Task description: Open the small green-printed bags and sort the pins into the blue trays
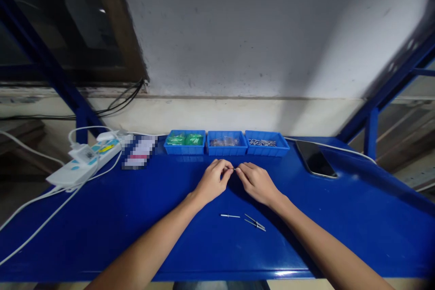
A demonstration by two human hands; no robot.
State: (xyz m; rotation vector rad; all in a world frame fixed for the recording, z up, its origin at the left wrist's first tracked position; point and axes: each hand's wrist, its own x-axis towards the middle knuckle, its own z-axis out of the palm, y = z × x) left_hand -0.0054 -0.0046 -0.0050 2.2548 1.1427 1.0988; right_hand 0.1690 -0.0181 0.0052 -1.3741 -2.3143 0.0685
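Metal pin (234, 170), thin, stiff and probably slippery, is pinched at its ends between left hand (212, 181) and right hand (257, 182) mid-frame.

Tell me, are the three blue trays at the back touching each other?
Cannot tell. In the head view the left tray, middle tray and right tray sit edge to edge, seams too small to judge.

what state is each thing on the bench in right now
left hand: fingertips pinched on a small metal pin
right hand: pinched on the same pin, meeting the left
loose pins: three, lying flat on the bench
left bin: holds green packets
middle bin: holds clear bags
right bin: holds metal pins
phone: face up, screen dark
power strip: plugs in
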